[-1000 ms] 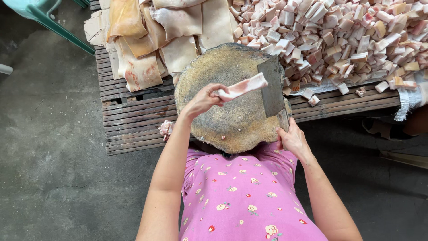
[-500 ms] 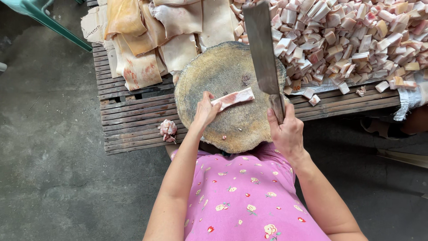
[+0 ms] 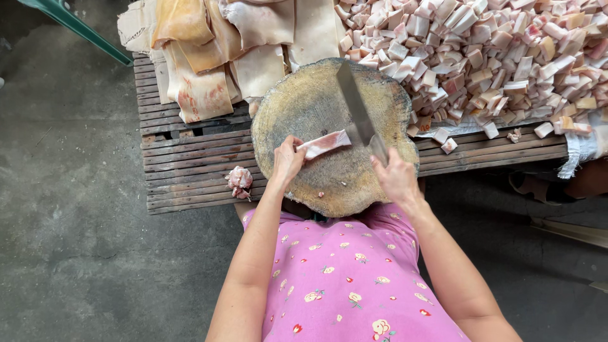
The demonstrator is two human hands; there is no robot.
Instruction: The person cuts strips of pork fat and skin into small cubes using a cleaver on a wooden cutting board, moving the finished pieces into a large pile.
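A round wooden chopping block (image 3: 316,101) rests on a slatted wooden pallet (image 3: 190,164). My left hand (image 3: 288,158) pins down a pale pink strip of meat (image 3: 324,144) lying across the block. My right hand (image 3: 394,177) grips the handle of a broad cleaver (image 3: 356,107), whose blade comes down edge-first on the right end of the strip.
Large yellowish slabs of skin and fat (image 3: 215,50) are stacked at the back left of the pallet. A big heap of several cut pieces (image 3: 494,57) fills the right side. A small scrap (image 3: 239,181) lies left of the block. Concrete floor (image 3: 69,209) surrounds the pallet.
The cleaver rose upright above the block half a second ago and has now dropped onto the strip's right end. My left hand stayed on the strip.
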